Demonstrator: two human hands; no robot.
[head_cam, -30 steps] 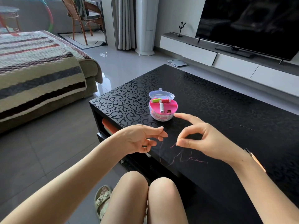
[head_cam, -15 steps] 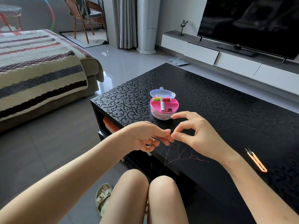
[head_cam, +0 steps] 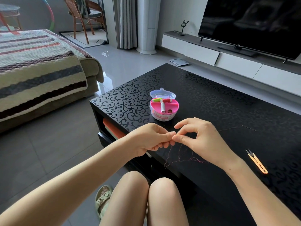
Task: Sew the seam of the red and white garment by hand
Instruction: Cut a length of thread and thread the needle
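One black table (head_cam: 219, 98) with a scroll pattern carries everything. Two hands meet above its near edge, fingertips touching. The left hand (head_cam: 146, 139) has thumb and forefinger pressed together at the meeting point, its other fingers curled under the palm. The right hand (head_cam: 200, 141) sets its thumb tip against them, the forefinger arches above with its tip apart from the thumb, and the remaining fingers are bent loosely behind. Both pinch the thread (head_cam: 179, 154) — several thin pink-red strands that hang from the fingertips and trail onto the table just inside the near edge, below the right hand.

One round pink sewing box (head_cam: 161, 117) stands toward the table's left end, beyond the hands, its one clear lid (head_cam: 162, 93) tipped open at the back. One pair of orange snips (head_cam: 256, 161) lies near the near edge, to the right of the right wrist and apart from it. Three spools lie in the box: one green (head_cam: 157, 100), one red (head_cam: 167, 100), one white (head_cam: 162, 107). Two fine dark strands (head_cam: 228, 128) lie on the table right of the right hand — needle or thread, I cannot tell.
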